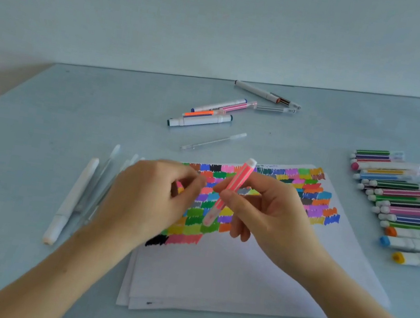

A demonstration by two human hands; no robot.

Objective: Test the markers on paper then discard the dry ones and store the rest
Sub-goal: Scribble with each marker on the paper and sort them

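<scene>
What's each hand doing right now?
Left hand: fingers curled; whether it holds anything cannot be told.
Right hand: holding the pink marker above the paper.

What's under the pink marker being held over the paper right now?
Under the pink marker, held in the right hand, lies the paper with its rows of colour swatches. The left hand covers the swatches at the left; the lower sheets are hidden except their edges.

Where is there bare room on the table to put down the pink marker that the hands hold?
Bare table lies at the far left, beyond the white pens, and between the paper and the right row of markers. The paper's lower half is blank too. It is crowded by the far cluster of markers and along the right row.
</scene>
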